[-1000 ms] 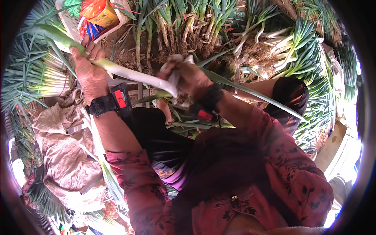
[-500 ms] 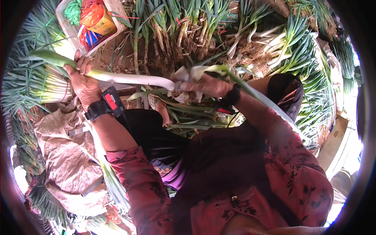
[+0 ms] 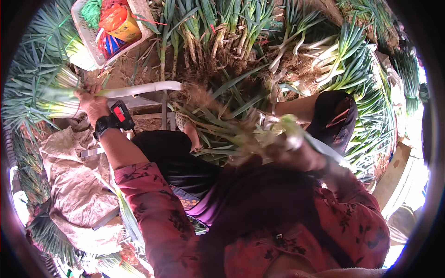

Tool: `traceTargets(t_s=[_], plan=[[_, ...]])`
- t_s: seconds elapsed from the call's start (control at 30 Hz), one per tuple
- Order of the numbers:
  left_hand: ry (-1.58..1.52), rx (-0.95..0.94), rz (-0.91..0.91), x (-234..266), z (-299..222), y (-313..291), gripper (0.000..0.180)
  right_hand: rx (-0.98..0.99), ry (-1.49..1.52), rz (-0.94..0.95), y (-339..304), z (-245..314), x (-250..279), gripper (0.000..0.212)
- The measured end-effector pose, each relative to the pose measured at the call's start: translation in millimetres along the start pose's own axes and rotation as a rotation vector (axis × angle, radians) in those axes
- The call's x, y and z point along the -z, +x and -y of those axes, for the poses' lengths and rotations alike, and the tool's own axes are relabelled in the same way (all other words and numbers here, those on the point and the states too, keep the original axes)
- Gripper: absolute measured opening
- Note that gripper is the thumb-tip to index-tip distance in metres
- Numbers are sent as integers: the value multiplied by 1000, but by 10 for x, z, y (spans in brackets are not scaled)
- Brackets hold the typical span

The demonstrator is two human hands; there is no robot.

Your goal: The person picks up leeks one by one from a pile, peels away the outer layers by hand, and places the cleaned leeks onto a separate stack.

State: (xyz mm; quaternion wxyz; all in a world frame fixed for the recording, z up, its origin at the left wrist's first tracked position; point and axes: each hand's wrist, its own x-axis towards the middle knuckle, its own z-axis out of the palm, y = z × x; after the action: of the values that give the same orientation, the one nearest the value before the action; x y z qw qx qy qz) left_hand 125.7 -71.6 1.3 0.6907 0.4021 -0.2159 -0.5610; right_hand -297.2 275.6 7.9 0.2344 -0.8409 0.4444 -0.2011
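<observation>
One leek (image 3: 143, 88): white shaft jutting rightward from my left hand (image 3: 94, 105), clasped round its greener part, seemingly to leave the white free. One long leaf (image 3: 324, 149): at my right hand (image 3: 300, 155), grip too blurred to tell. One basket (image 3: 85, 39): coloured ties (image 3: 91, 13), presumably kept together.

A smooth white-stemmed leek (image 3: 141, 88) points rightward, nearly level, apart from blurred pale-green leaves (image 3: 321, 146).

Yellow container (image 3: 129, 30), print illegible, red wrist label (image 3: 119, 114), mark illegible
</observation>
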Motion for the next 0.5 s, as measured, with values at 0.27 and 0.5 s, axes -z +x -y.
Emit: traceTargets(t_s=[0.27, 0.5], plan=[[-54, -249, -365, -674, 325, -518, 44, -621, -202, 86, 85, -1348, -453, 30], [-19, -296, -270, -300, 229, -224, 36, -353, 243, 421, 585, -1020, -894, 43]])
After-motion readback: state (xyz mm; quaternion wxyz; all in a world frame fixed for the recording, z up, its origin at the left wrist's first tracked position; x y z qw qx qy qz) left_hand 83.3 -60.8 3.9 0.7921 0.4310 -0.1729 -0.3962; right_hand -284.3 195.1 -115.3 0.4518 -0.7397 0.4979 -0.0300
